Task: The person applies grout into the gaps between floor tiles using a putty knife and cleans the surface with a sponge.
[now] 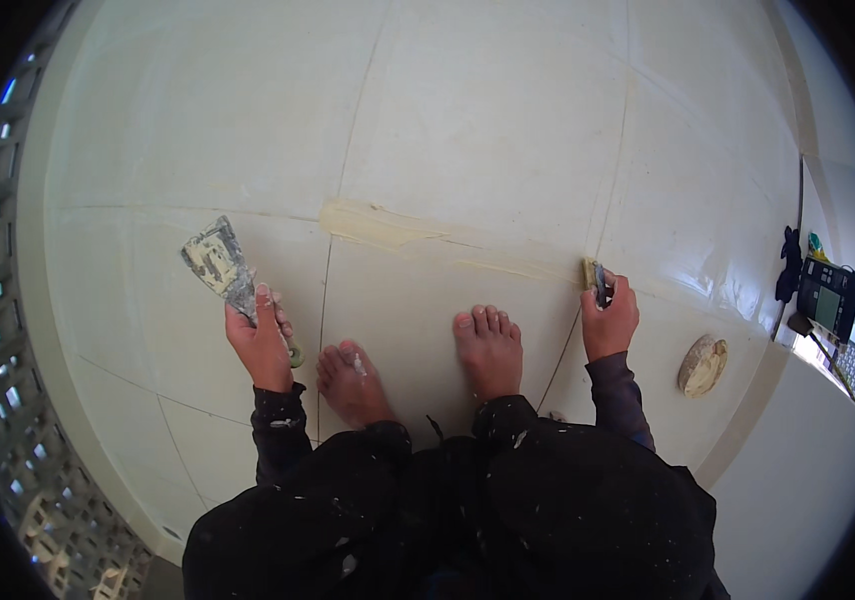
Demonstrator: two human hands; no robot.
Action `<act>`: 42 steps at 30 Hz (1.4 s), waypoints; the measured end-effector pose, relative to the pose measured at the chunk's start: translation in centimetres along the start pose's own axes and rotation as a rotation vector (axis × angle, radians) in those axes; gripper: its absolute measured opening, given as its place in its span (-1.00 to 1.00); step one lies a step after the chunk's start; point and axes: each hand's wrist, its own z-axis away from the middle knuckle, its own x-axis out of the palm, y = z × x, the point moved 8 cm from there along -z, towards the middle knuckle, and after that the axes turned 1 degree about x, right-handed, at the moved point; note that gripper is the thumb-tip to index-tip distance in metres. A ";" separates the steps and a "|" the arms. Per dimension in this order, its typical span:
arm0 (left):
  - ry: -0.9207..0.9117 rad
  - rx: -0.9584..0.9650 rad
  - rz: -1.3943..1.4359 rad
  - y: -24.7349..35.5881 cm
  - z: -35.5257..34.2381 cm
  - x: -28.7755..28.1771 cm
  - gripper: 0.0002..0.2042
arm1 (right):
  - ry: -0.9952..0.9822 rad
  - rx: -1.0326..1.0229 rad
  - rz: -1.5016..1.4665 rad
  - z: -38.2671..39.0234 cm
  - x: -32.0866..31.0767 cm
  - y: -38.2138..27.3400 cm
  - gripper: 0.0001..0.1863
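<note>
Cream paste (383, 226) is lying in a smeared band along a tile joint (228, 211) here in the head view, ahead of the bare feet (491, 360) and thinning toward the right. Over on the left, the left hand (266, 335) is closing its fingers round the handle of a putty knife (239, 288), the crusted blade (214, 257) pointing forward and leftward, apart from the band. And the right hand (610, 315) is pinching a small scraper (602, 284) near the thin end; whether it's touching the floor (488, 100), I cannot tell. A rounded beige object (703, 366) is sitting farther right.
</note>
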 end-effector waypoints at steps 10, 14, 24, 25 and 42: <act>-0.001 -0.033 0.041 1.0 0.4 1.1 -0.72 | -0.166 -0.465 -0.125 2.2 8.6 -16.3 -0.65; 0.017 -0.011 0.038 0.7 0.4 1.2 -0.72 | -0.272 -0.622 -0.270 3.4 12.4 -23.7 -0.68; 0.079 -0.074 0.040 0.0 0.5 0.8 -0.70 | -0.487 -1.109 -0.259 -5.4 15.6 -29.2 -0.66; 0.072 -0.081 0.028 0.0 0.5 0.9 -0.70 | -0.487 -1.109 -0.248 -5.5 15.5 -29.2 -0.66; 0.096 -0.040 -0.002 0.5 0.4 0.3 -0.70 | -0.781 -1.132 0.094 -4.6 6.6 -14.5 -0.64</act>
